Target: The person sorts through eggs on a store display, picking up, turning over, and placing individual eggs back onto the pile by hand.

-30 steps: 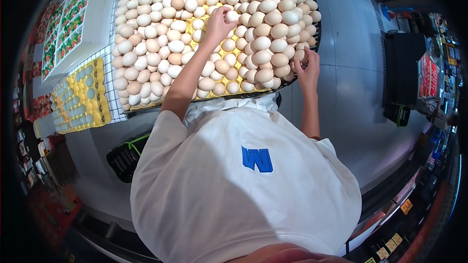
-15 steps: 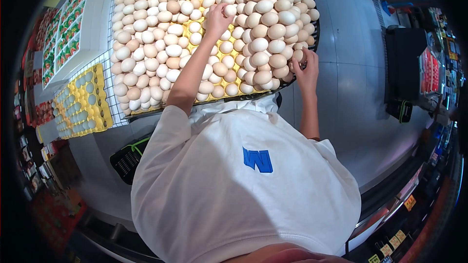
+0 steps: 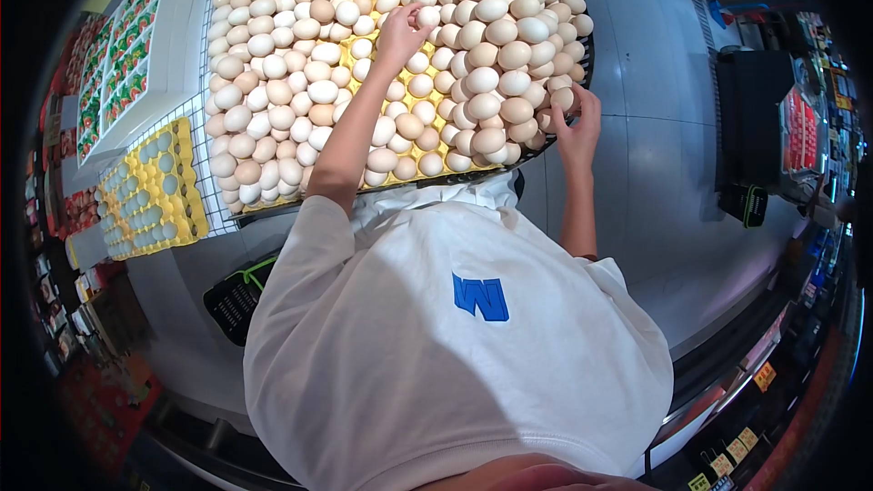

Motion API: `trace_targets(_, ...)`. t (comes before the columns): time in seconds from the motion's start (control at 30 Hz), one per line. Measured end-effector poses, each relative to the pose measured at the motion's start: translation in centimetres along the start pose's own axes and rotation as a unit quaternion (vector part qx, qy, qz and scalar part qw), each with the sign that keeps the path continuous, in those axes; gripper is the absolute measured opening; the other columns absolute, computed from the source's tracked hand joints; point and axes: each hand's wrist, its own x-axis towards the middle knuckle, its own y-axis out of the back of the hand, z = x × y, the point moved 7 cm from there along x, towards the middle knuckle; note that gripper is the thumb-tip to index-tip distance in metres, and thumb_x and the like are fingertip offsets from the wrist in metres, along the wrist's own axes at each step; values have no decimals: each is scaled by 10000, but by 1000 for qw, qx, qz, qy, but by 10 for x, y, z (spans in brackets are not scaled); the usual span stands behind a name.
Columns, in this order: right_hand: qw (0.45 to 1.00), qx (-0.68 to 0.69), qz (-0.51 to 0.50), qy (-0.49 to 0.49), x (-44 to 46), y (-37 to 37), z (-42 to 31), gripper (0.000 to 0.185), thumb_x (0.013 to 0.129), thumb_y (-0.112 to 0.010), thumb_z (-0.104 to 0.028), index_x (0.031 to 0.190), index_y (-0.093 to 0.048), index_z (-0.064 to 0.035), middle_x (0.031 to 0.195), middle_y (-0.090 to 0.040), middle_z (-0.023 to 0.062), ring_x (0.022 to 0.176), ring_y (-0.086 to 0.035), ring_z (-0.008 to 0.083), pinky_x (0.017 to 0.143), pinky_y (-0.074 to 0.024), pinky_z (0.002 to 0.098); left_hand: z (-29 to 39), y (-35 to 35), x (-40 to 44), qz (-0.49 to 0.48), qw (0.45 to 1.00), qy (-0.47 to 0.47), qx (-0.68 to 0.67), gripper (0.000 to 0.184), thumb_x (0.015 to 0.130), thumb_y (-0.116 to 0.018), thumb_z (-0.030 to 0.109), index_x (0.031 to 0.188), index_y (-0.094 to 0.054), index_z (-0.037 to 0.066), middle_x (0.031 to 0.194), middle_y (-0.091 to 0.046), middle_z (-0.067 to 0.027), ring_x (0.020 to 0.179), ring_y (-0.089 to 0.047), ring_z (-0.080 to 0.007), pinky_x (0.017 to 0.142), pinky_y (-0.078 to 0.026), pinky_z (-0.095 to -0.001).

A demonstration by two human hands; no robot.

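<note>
Many beige and white eggs lie in rows on yellow egg trays [image 3: 349, 58], with a higher pile on the right side. My left hand [image 3: 403, 35] is over the middle of the trays, its thumb and fingertips apart beside a pale egg [image 3: 428, 15]. That egg sits among the others. At the right edge of the pile, my right hand [image 3: 579, 123] has its thumb and fingers around a light brown egg [image 3: 562, 98]. Part of this egg is hidden by the fingers.
Left of the eggs are a wire grid [image 3: 211, 184], a yellow tray of bluish eggs [image 3: 188, 186] and a white divided box [image 3: 169, 64] with red and green packs. A black basket [image 3: 238, 302] stands on the floor at lower left. Black display units [image 3: 757, 118] are at right.
My left hand has moved slightly left and its fingers have opened away from the pale egg. My right hand has shifted a little to the right, still around an egg.
</note>
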Motion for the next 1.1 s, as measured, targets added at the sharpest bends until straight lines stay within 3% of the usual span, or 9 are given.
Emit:
trace_targets(0.13, 998, 50, 25, 15, 9, 5, -27, 437, 770, -715, -75, 1180, -568, -40, 1137, -546, 137, 986, -579, 273, 833, -496, 358, -8, 2, 0, -8, 1000, 12, -20, 428, 770, -760, 169, 1144, -623, 12, 1018, -626, -141, 883, -645, -226, 780, -536, -333)
trace_targets(0.2, 996, 74, 33, 24, 15, 0, -47, 432, 769, -714, -68, 1175, -569, -39, 1137, -546, 135, 986, -580, 265, 832, -497, 355, -9, 8, -2, 13, 1000, -9, 1, 397, 808, -715, 147, 1164, -614, 2, 1023, -660, -118, 889, -638, -168, 794, -525, -282)
trace_targets(0.4, 977, 159, -98, 107, 43, -65, -123, 423, 747, -714, -61, 1142, -566, -40, 1087, -549, 138, 963, -582, 272, 828, -501, 354, -24, 20, -21, -68, 996, 22, 46, 319, 850, -641, 105, 1153, -623, 9, 1044, -663, -120, 925, -644, -181, 810, -527, -291)
trace_targets(0.5, 969, 114, -138, 171, 61, -110, -137, 386, 747, -717, -83, 1104, -574, -52, 1083, -570, 124, 955, -591, 253, 796, -511, 356, -15, 36, -40, -65, 996, 26, 49, 305, 855, -628, 98, 1149, -628, 14, 1047, -662, -113, 941, -640, -180, 824, -523, -295)
trace_targets(0.6, 942, -23, -195, 273, 73, -149, -152, 376, 698, -729, -124, 1033, -572, -57, 963, -598, 132, 891, -585, 312, 758, -490, 427, 1, 57, -57, -37, 999, 38, 13, 274, 866, -603, 81, 1130, -632, 14, 1043, -662, -126, 949, -640, -205, 843, -516, -312)
trace_targets(0.73, 913, -133, -260, 285, 76, -197, -140, 379, 693, -730, -131, 1027, -564, -62, 924, -599, 149, 880, -580, 327, 773, -473, 436, -11, 65, -69, -23, 996, 69, -41, 265, 870, -596, 77, 1126, -635, 22, 1017, -673, -129, 915, -652, -211, 823, -527, -320)
trace_targets(0.9, 907, -164, -261, 288, 73, -217, -126, 426, 695, -738, -155, 1071, -560, -60, 907, -593, 134, 899, -583, 321, 790, -464, 429, -13, 57, -79, -61, 991, 107, -49, 287, 900, -570, 86, 1172, -611, 6, 1020, -676, -102, 930, -638, -154, 851, -503, -271)
trace_targets(0.97, 895, -200, -200, 346, 69, -212, -132, 269, 732, -673, -144, 973, -593, -57, 875, -609, 110, 892, -584, 280, 764, -453, 419, -13, 46, -81, -77, 991, 103, -36, 303, 899, -567, 90, 1189, -600, 9, 1052, -669, -107, 962, -635, -166, 865, -503, -281)
trace_targets(1.1, 901, -196, -176, 345, 73, -204, -134, 235, 728, -695, -175, 925, -623, -68, 881, -613, 102, 907, -576, 270, 783, -439, 412, 4, 31, -79, -109, 994, 16, -6, 345, 888, -569, 93, 1221, -574, 1, 1196, -616, -134, 1078, -601, -235, 931, -478, -325)
